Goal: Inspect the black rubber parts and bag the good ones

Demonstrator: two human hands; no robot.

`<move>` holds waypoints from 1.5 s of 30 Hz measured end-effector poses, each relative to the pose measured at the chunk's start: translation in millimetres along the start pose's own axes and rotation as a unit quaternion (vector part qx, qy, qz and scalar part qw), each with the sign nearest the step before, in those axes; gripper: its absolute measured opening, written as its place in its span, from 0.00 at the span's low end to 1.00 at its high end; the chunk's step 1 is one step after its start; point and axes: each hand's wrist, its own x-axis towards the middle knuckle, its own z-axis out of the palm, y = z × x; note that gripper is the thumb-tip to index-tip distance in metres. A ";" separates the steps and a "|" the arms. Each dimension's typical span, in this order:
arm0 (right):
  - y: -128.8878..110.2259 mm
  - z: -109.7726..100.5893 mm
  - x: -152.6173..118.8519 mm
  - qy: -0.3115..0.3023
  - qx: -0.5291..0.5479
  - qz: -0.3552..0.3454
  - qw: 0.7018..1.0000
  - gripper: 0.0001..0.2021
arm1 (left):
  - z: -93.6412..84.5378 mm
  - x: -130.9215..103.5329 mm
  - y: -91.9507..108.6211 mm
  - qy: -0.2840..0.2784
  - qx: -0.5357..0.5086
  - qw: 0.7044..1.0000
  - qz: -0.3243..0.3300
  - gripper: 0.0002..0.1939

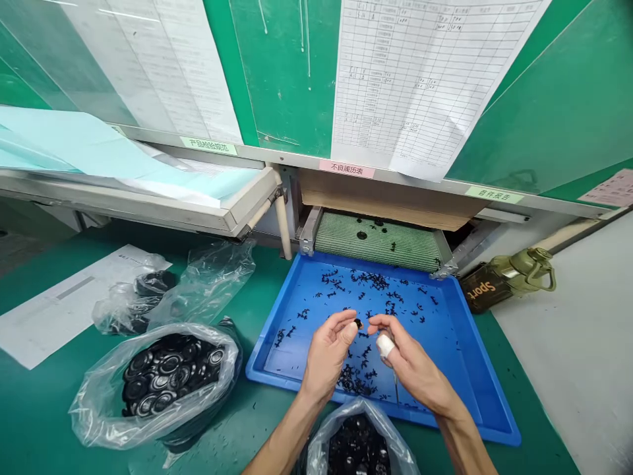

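Over the blue tray [281, 377], my left hand [330, 353] pinches a small black round part [358, 324] between thumb and fingertips, with a bit of orange showing at its edge. Close to its right side is my right hand [413, 361], fingers curled toward the part and a white wrap [384, 345] around the thumb. A thin metal tool [396, 388] sticks out below the right palm; its upper end is hidden in the hand. Small black scraps [359, 381] lie scattered across the tray beneath both hands.
A clear bag [93, 402] of black ring-shaped parts stands at left, another bag [395, 448] of black parts at the front. Behind the tray a green conveyor belt [341, 239] carries a few black pieces. A bottle [509, 280] lies at right; a papered shelf [198, 214] overhangs at left.
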 end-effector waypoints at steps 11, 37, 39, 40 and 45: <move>-4.9 4.7 -28.0 0.057 -0.268 -0.108 0.956 0.26 | 0.1 -22.4 6.3 -0.062 -0.023 0.998 -0.022 0.19; -11.6 29.0 -29.5 0.178 -0.311 -0.133 0.924 0.15 | 11.3 -29.6 -7.4 -0.008 -0.038 0.998 -0.039 0.24; -12.4 31.2 -30.3 0.190 -0.323 -0.125 0.919 0.16 | 12.4 -29.9 -8.3 -0.013 -0.042 0.998 -0.043 0.23; -12.9 32.0 -30.7 0.192 -0.328 -0.125 0.916 0.17 | 12.8 -29.8 -8.7 -0.013 -0.044 0.998 -0.044 0.22; -12.6 31.3 -31.9 0.202 -0.357 -0.138 0.901 0.17 | 12.6 -26.9 -6.7 -0.010 -0.019 1.000 -0.022 0.16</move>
